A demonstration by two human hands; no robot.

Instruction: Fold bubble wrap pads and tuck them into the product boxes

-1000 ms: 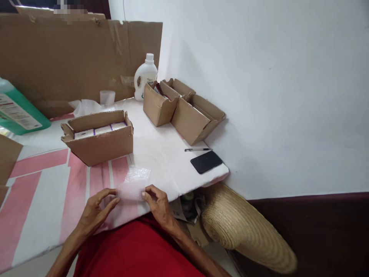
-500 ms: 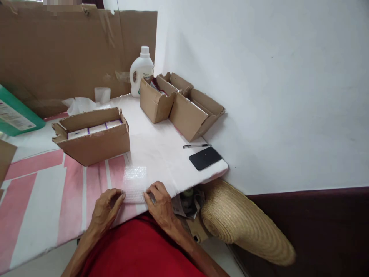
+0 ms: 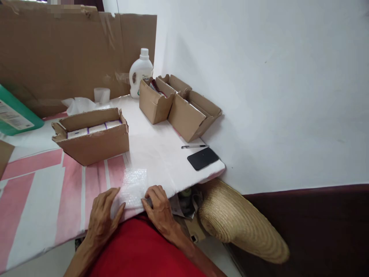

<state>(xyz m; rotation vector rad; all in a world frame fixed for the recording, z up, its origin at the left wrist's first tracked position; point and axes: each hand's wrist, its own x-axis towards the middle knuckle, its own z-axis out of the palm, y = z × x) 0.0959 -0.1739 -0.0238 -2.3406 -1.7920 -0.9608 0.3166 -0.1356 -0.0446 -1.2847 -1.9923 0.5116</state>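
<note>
A small clear piece of bubble wrap [image 3: 134, 187] lies flat at the table's front edge, between my two hands. My left hand [image 3: 103, 213] is at its left side, thumb and fingers spread apart, the thumb tip by the lower left corner. At the opposite side, my right hand [image 3: 158, 206] has curled fingers, and its thumb tip meets the lower right edge of the wrap. Just beyond, a cardboard box [image 3: 99, 144] holds several white packs with purple edges.
Farther back stand more cardboard boxes [image 3: 187, 121], a white jug [image 3: 141, 75] and crumpled plastic [image 3: 80, 105]. A black phone [image 3: 202, 159] and a pen [image 3: 193, 146] lie at the right. A green bottle [image 3: 17, 113] is left; a straw hat [image 3: 239, 221] hangs below the table edge.
The bubble wrap has shifted slightly toward my body. My left hand's thumb and fingers have parted and moved a little left. My right hand stays by the wrap's right edge, slightly lower.
</note>
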